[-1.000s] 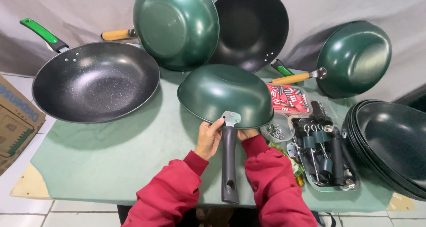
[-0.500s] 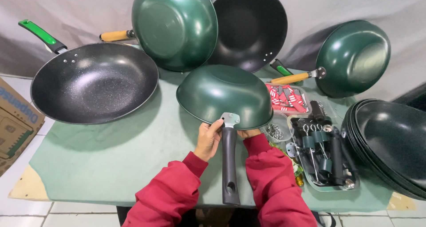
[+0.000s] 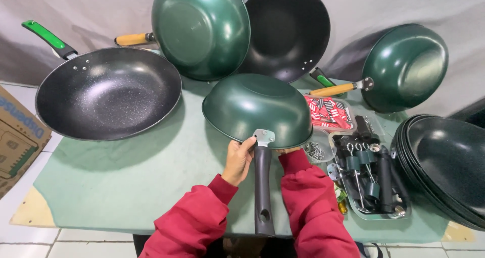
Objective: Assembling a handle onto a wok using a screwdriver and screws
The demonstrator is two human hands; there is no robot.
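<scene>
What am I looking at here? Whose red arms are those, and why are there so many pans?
The picture comes from a camera worn on a person's head, looking down, so the red sleeves belong to that person. Their left hand touches the spot where a black handle meets an upside-down green pan. Their right hand is mostly hidden under that pan's rim. All this rests on a green table. Around it are more pans: a big speckled black one on the left, two green ones and a black one propped at the back, and a stack of dark pans on the right. A clear tray holds spare black handles and small metal parts.
</scene>
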